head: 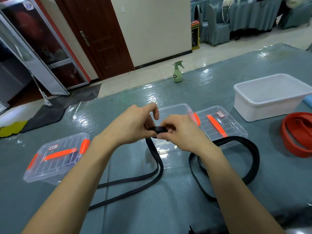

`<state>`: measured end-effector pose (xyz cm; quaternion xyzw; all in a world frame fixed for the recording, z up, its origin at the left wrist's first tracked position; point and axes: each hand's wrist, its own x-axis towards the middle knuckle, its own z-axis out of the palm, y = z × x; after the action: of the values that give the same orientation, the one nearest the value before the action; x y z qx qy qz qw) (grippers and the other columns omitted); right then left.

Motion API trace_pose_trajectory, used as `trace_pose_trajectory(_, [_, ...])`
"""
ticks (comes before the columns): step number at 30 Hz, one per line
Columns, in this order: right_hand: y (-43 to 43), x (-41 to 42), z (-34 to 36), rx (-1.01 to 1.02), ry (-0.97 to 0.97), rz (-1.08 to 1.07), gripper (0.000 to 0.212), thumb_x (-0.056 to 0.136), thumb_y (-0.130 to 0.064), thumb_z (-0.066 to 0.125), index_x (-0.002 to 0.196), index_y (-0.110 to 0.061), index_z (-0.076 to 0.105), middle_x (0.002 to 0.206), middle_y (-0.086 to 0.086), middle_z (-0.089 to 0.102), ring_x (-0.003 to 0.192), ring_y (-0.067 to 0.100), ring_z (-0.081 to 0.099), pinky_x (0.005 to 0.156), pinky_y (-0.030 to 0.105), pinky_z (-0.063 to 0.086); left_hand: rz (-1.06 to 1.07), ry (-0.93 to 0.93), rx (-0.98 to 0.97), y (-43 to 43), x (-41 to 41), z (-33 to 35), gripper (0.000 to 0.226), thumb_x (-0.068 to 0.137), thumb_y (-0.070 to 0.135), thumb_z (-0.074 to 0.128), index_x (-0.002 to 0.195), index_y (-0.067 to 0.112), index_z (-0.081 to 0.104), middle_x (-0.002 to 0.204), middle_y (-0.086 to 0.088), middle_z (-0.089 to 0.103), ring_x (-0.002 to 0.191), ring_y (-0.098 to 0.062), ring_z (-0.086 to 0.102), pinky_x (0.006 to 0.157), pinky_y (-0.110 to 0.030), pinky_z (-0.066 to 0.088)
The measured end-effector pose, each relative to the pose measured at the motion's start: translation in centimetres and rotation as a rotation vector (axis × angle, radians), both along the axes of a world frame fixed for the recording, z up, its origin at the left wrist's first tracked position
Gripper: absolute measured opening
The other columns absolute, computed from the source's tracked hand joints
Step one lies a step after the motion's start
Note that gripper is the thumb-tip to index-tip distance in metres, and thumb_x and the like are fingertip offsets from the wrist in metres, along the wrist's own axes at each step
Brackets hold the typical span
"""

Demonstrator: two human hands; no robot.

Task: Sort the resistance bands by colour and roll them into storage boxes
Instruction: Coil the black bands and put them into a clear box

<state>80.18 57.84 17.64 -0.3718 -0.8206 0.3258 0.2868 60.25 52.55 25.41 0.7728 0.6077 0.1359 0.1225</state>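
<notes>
**While both hands pinch a black coil, the widest bare room lies far and near-right**

Where the two hands meet above the middle of the table (118,102), a black band (158,130) is wound into a small flat coil. The left hand (133,125) grips the coil's left side with curled fingers, its forefinger arched above. The right hand (180,132) pinches the right side between thumb and fingertips.

The coil hangs over the near part of an open clear box (173,108). From it the band's loose length drops across the box's near rim, runs toward the person, then bends left under the left forearm.

A second black band (251,159) lies in a slack loop just right of the right forearm. Its far edge rests on the near corner of a clear orange-handled piece (221,122), touching the open box's right side; whether that is a lid alone or a closed box I cannot tell.

A lidded clear box (55,157) sits well apart to the left, with bare table between it and the left forearm.

Red bands (297,139) are heaped at the right edge, just near of a white tub (270,102).

A spray bottle (178,71) stands at the far edge, with a bare strip between it and the boxes. More bare surface lies between the black loop and the red bands.
</notes>
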Motion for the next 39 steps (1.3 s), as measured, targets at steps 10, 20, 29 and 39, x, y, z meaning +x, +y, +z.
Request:
trace_pose_trajectory(10, [0.7, 0.7, 0.5, -0.385, 0.856, 0.062, 0.012, 0.090, -0.007, 0.084, 0.100, -0.008, 0.076, 0.081, 0.010, 0.079, 0.069, 0.022, 0.074, 0.073, 0.028, 0.059, 0.112, -0.739, 0.120, -0.6, -0.3, -2.2, 0.028, 0.084, 0.008, 0.093, 0.107, 0.023, 0.086, 0.099, 0.000, 0.086, 0.096, -0.018, 0.083, 0.086, -0.032, 0.065])
trace_pose_trajectory(20, [0.5, 1.2, -0.6, -0.104, 0.161, -0.024, 0.045, 0.073, -0.056, 0.095, 0.111, -0.037, 0.078, 0.113, -0.016, 0.071, 0.069, 0.010, 0.069, 0.077, 0.005, 0.046, 0.086, -0.090, 0.072, -0.5, -1.5, -1.1, 0.016, 0.082, 0.038, 0.095, 0.095, 0.030, 0.089, 0.074, 0.008, 0.081, 0.070, -0.010, 0.077, 0.068, -0.034, 0.060])
trace_pose_trajectory(29, [-0.1, -0.1, -0.4, 0.000, 0.159, 0.012, 0.014, 0.092, -0.018, 0.085, 0.095, -0.013, 0.073, 0.083, -0.001, 0.066, 0.071, 0.017, 0.064, 0.072, 0.036, 0.056, 0.062, 0.100, -0.012, 0.2, -1.1, 0.5, 0.020, 0.078, 0.048, 0.095, 0.093, 0.039, 0.086, 0.075, 0.021, 0.079, 0.074, 0.000, 0.075, 0.070, -0.030, 0.061])
trace_pose_trajectory(39, [0.4, 0.2, -1.3, -0.573, 0.983, 0.173, 0.019, 0.091, -0.017, 0.081, 0.102, -0.008, 0.069, 0.095, 0.013, 0.077, 0.077, 0.028, 0.076, 0.082, 0.035, 0.062, 0.151, -0.815, 0.127, -1.1, 0.4, -2.6, 0.023, 0.079, 0.023, 0.097, 0.098, 0.033, 0.089, 0.097, 0.002, 0.086, 0.094, -0.014, 0.083, 0.082, -0.017, 0.060])
